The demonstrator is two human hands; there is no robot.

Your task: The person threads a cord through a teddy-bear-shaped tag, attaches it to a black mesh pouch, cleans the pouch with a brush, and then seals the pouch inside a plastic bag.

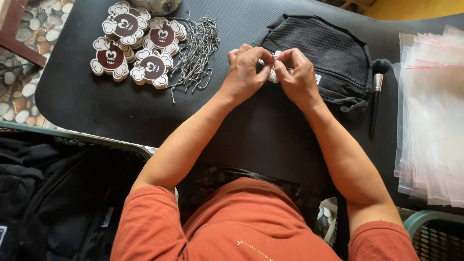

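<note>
Black matting [121, 106] covers the table where a small white-edged tag [273, 73] is pinched between the fingertips of the left hand [245, 72] and the right hand [298, 76], just in front of a black mesh pouch [328, 48]. Matching brown and white tags [135, 43] are piled at the far left beside a heap of ball chains [195, 50]. A brush [376, 96] and clear plastic bags [430, 116] are laid to the right.

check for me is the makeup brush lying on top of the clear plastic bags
No, the black brush lies on the dark mat beside the black pouch, left of the clear bags and apart from them.
</note>
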